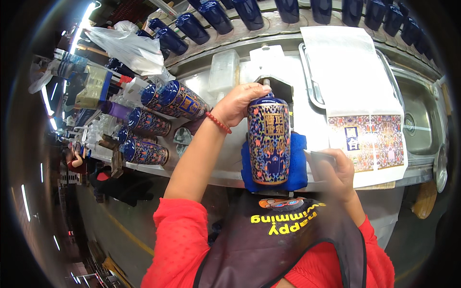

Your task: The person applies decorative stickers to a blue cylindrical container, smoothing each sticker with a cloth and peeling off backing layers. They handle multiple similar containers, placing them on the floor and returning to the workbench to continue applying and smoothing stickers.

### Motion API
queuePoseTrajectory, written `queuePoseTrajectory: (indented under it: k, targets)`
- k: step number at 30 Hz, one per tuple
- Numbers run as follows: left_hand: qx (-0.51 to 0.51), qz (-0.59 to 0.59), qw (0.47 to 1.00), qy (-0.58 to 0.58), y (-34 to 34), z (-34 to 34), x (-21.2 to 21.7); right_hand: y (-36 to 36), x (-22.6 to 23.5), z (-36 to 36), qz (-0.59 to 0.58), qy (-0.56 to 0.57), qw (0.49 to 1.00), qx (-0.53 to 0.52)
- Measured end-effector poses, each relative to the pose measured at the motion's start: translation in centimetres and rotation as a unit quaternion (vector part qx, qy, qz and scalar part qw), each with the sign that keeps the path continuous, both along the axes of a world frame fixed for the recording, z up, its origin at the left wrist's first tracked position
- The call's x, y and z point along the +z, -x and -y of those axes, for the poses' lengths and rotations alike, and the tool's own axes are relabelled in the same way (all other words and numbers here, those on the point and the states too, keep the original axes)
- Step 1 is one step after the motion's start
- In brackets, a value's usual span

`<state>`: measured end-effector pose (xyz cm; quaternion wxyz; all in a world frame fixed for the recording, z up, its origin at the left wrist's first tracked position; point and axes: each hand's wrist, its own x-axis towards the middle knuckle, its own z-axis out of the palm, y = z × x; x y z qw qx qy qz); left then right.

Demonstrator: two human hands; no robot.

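Note:
My left hand (242, 103), with a red bead bracelet at its wrist, is closed round the neck of a dark-blue bottle (269, 144). A dense floral pattern in many colours with gold panels covers the bottle's body. Its lower part is over a folded blue cloth (298, 158) at the counter's front edge. To the right of the cloth, my right hand (338, 175) grips a flat greyish piece (316, 165), blurred, whose kind I cannot make out. Close by on the right lies a sheet of floral decals (367, 144), partly covered by white paper (341, 67).
Several patterned bottles (149, 122) stand at the left. Plain dark-blue bottles (249, 14) line a curved conveyor (273, 31) along the back. A translucent plastic container (223, 72) stands on the steel counter. At the right is a sink (418, 115).

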<state>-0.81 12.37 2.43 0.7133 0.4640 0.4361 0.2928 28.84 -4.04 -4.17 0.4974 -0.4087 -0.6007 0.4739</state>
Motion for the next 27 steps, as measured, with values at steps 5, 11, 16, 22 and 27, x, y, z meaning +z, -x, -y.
queuePoseTrajectory:
  k: [5,11,16,22,27]
  targets:
    - [0.021,-0.045,0.998,-0.044,0.6,2.6,2.8,-0.3,-0.3,-0.9,-0.079,0.029,0.996,0.008]
    - [0.022,-0.137,0.979,-0.146,0.6,5.4,6.1,-0.8,0.1,-1.8,-0.108,0.042,0.992,0.057]
    - [0.044,-0.153,0.973,-0.164,0.4,7.3,8.0,-0.5,0.7,-2.3,-0.12,0.043,0.986,0.11]
    - [0.079,-0.282,0.922,-0.254,1.3,11.8,10.2,-0.5,-0.2,-2.2,-0.057,0.01,0.987,0.147]
    - [0.175,-0.316,0.858,-0.364,1.1,18.2,10.2,-0.4,-1.1,-1.7,-0.139,0.148,0.961,0.187]
